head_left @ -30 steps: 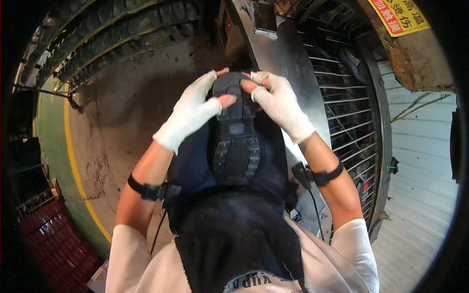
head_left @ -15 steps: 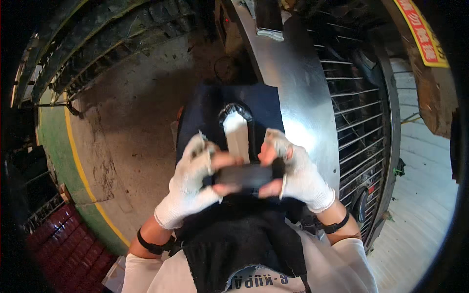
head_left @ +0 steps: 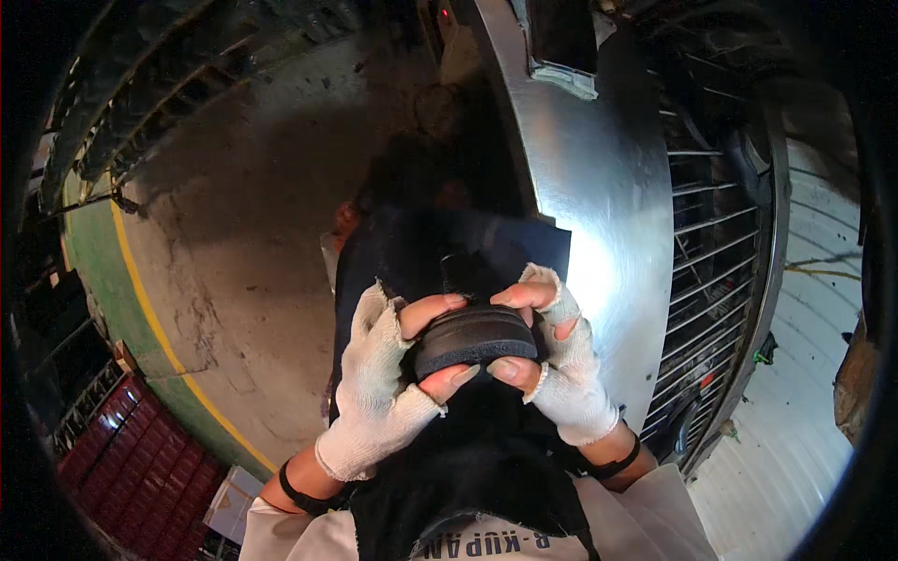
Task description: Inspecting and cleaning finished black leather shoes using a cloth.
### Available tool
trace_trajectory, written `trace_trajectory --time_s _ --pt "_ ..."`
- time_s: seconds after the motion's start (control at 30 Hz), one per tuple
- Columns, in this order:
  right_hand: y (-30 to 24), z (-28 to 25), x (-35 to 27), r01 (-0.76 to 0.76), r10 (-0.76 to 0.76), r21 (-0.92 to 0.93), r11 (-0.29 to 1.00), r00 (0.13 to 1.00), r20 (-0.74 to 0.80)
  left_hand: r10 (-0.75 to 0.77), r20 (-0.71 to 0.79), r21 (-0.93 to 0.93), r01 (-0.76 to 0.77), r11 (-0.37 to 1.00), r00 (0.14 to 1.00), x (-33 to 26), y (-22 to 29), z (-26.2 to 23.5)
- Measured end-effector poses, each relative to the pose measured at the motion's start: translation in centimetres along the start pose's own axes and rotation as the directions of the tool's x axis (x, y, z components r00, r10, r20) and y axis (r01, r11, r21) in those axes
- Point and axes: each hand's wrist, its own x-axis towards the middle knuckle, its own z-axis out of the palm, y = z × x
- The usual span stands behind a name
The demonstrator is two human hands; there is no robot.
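Both my hands wear white fingerless gloves and grip one thick black rubber piece (head_left: 475, 338), rounded and ribbed on its edge. My left hand (head_left: 388, 379) holds its left side, thumb under and fingers over. My right hand (head_left: 559, 365) pinches its right side the same way. The piece sits close to my chest, above a dark apron (head_left: 449, 486). Below it lies a dark blue cloth or sheet (head_left: 505, 248) on the floor.
A shiny curved metal panel (head_left: 589, 187) rises on the right, with a wire grille (head_left: 711, 252) beside it. A stained concrete floor (head_left: 243, 234) spreads left, edged by a yellow line (head_left: 154, 323) and green strip. Tyres (head_left: 122, 103) are stacked far left. Red crates (head_left: 140, 467) stand at lower left.
My hands have pulled back from the far dark cloth toward my chest, bringing the black rubber piece with them. The view has tilted and the piece now looks larger.
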Motion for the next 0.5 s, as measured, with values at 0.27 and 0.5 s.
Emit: trace_trajectory --time_s 0.27,0.5 --pt "-0.7 -1.6 1.7 -0.124 0.125 -0.017 0.992 0.987 0.103 -0.052 0.099 -0.215 0.073 0.974 0.994 1.5 -1.1 -0.7" --pt "-6.2 0.3 -3.6 0.255 -0.189 -0.296 0.921 0.954 0.234 0.165 0.28 -0.397 -0.042 0.917 0.946 -3.4 -1.3 -1.7"
